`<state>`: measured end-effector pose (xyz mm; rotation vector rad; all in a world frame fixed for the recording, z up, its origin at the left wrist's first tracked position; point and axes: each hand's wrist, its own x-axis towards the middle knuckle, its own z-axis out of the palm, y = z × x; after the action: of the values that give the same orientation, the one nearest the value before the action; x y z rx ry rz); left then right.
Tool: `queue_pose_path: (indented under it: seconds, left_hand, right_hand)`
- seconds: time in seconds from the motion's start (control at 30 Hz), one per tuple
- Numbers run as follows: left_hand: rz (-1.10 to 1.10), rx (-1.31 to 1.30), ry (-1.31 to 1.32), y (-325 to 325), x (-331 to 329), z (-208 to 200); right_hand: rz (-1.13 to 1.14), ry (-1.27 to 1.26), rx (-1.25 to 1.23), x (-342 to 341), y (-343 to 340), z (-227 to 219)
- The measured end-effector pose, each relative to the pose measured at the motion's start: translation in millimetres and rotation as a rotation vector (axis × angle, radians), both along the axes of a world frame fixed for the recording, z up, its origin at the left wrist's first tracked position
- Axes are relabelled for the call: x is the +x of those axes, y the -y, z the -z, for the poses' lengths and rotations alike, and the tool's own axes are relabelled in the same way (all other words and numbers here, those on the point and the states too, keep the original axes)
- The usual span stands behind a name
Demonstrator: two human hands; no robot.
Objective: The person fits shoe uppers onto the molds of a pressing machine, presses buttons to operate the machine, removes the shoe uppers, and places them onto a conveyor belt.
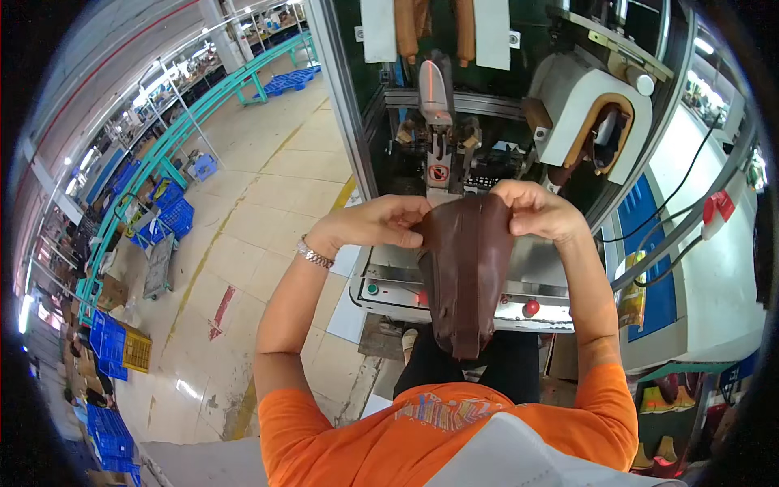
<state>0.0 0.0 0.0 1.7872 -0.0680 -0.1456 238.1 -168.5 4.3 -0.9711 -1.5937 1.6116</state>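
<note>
A dark brown leather shoe upper with a lengthwise strip down its middle hangs in front of my body. My left hand is closed on its upper left edge, thumb and fingers pinching the leather. Across from it, my right hand pinches the upper right edge. The narrower end points down toward my lap. Just beyond the leather stands a machine's upright metal form, with a red light line along its top.
The machine's white front ledge carries a red button and a green button. To the right is a white curved clamp with tan lining. Blue crates and a green conveyor frame stand at far left.
</note>
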Motion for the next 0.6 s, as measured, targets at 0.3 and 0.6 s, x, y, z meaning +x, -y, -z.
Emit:
queue_pose_path:
  seconds: [0.3,0.6]
  left_hand:
    - [-0.360,-0.645,0.467,-14,8,27]
    - [-0.509,-0.428,0.567,-41,33,0]
  right_hand:
    - [0.193,-0.256,0.093,14,-15,34]
    - [0.417,-0.451,0.220,-1,-35,30]
